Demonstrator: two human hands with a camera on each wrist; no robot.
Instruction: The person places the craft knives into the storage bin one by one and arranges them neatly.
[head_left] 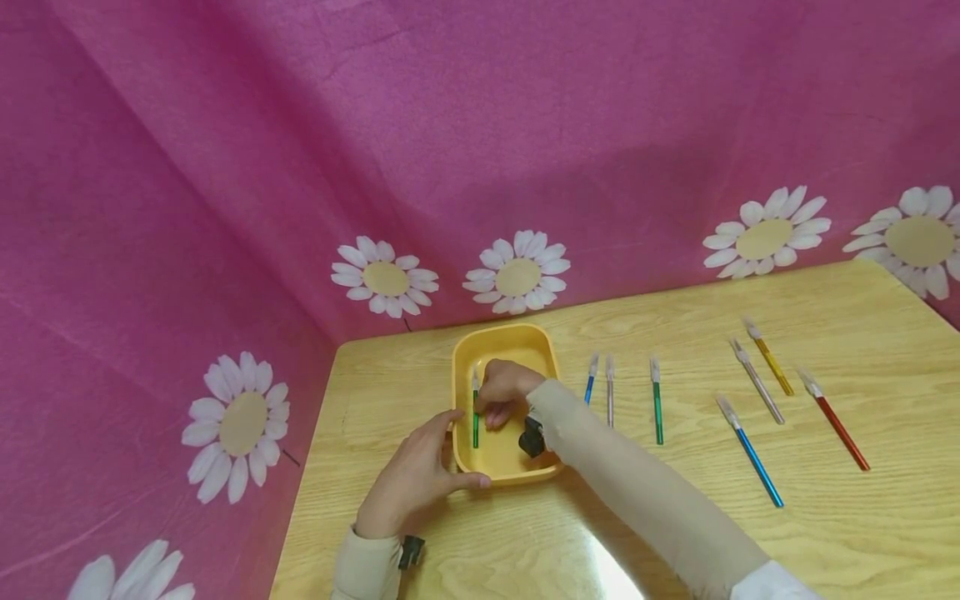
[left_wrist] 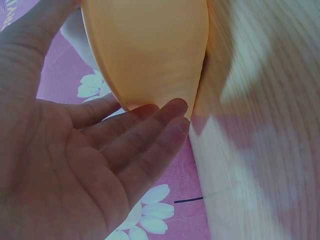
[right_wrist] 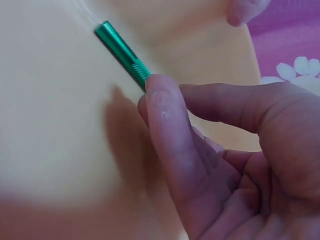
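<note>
A green craft knife [head_left: 476, 417] with a clear cap lies lengthwise along the left side inside a yellow tray [head_left: 552, 354]. My right hand [head_left: 506, 392] reaches into the tray and pinches the knife's handle [right_wrist: 117, 47] between thumb and index finger. The handle's lower part is hidden by the fingertips in the right wrist view. My left hand [head_left: 416, 475] holds the tray at its near left corner, thumb on the front rim and a fingertip over the left rim. Other fingers [left_wrist: 145, 147] of it lie against the outer wall.
Right of the tray lie several capped craft knives: blue [head_left: 590, 387], silver [head_left: 611, 392], green [head_left: 657, 404], then another blue [head_left: 757, 462], silver [head_left: 759, 385], yellow [head_left: 772, 362] and red [head_left: 840, 429]. A pink flowered cloth [head_left: 525, 167] hangs behind and left of the wooden table [head_left: 502, 550].
</note>
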